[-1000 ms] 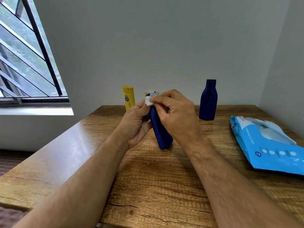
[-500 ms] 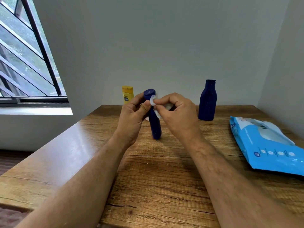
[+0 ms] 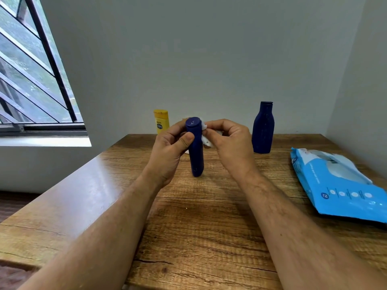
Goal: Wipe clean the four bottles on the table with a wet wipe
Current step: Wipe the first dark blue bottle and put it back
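The left hand (image 3: 169, 151) is gripping the slim blue bottle (image 3: 196, 147) near its cap, holding it upright at table (image 3: 199, 216) centre. The right hand (image 3: 228, 143) is pinching the wet wipe (image 3: 204, 132) against its three o'clock side. Best practice, I judge: keep steadying firmly while rotating the bottle under the wipe.

Three bottles are showing plainly: two blue (image 3: 196, 147) (image 3: 262, 127) and one yellow (image 3: 161, 121). One wipe (image 3: 205, 139), one wipe pack (image 3: 343, 185), one desk (image 3: 209, 216) and two hands (image 3: 169, 153) (image 3: 230, 147) are showing.
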### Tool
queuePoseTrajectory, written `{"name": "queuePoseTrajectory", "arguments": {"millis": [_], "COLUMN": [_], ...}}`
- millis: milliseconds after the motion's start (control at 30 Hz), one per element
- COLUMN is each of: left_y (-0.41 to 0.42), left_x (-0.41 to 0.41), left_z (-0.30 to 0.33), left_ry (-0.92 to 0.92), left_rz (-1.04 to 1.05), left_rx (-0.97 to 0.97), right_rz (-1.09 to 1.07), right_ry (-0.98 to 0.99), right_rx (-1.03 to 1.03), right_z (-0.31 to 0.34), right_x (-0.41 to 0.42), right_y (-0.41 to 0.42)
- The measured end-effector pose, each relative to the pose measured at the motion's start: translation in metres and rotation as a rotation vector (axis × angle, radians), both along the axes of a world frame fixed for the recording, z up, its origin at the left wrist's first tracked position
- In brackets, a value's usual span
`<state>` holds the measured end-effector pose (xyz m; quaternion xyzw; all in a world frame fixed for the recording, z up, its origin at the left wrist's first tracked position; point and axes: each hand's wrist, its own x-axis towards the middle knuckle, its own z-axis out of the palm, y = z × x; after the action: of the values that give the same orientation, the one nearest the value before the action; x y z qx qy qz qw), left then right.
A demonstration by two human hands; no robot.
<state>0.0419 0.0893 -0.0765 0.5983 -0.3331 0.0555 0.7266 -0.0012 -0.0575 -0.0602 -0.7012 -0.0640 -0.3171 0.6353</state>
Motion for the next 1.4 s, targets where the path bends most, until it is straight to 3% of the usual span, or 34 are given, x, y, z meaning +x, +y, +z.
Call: {"name": "queuePoseTrajectory", "arguments": {"millis": [333, 500, 700, 967, 1167, 1400], "left_y": [0.006, 0.010, 0.001, 0.017, 0.008, 0.007], "left_x": [0.003, 0.004, -0.004, 0.010, 0.009, 0.009], "left_z": [0.005, 0.008, 0.010, 0.010, 0.007, 0.005], "left_ry": [0.389, 0.532, 0.570, 0.524, 0.427, 0.367], "left_rz": [-0.020, -0.120, -0.270, -0.080, 0.119, 0.124], "left_rx": [-0.339, -0.480, -0.424, -0.453, -0.131, -0.005], "right_rz": [0.019, -0.025, -0.012, 0.059, 0.048, 0.035], "right_ry": [0.138, -0.049, -0.159, 0.047, 0.070, 0.045], "right_rx": [-0.264, -0.378, -0.330, -0.453, -0.425, -0.331], "right_z": [-0.010, -0.011, -0.002, -0.004, -0.005, -0.001], "right_x": [-0.001, -0.002, -0.005, -0.008, -0.006, -0.005], "right_y": [-0.002, -0.003, 0.002, -0.001, -0.002, -0.003]}}
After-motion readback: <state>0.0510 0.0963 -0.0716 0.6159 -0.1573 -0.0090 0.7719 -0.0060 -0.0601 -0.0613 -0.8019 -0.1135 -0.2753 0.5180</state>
